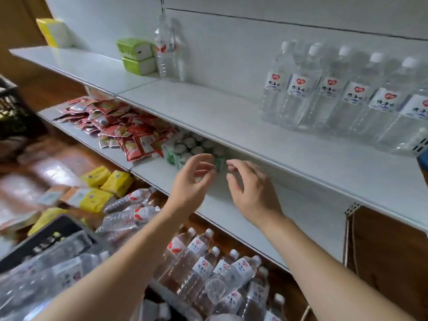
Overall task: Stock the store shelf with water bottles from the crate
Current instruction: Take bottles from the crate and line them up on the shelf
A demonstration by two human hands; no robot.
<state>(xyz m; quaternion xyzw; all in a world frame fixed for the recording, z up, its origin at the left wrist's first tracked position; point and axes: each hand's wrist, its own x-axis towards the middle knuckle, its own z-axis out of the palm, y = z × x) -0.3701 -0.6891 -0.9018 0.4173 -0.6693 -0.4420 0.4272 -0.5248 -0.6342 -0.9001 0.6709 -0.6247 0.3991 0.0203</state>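
Several clear water bottles (328, 93) with white caps and red-heart labels stand in a row at the right of the white top shelf (208, 112). One more bottle (165, 49) stands alone farther left on it. Many bottles (208, 265) lie heaped below, near a black crate (46, 237) at lower left. My left hand (192, 181) and my right hand (250, 188) hover side by side in front of the middle shelf (222, 205), fingers loosely curled, holding nothing.
Green tissue packs (136, 55) and a yellow pack (54, 32) sit on the top shelf's left. Red snack packets (115, 126) and green-white cans (192, 147) fill the middle shelf's left. Yellow bags (108, 181) lie below. A dark crate (11, 107) stands at far left.
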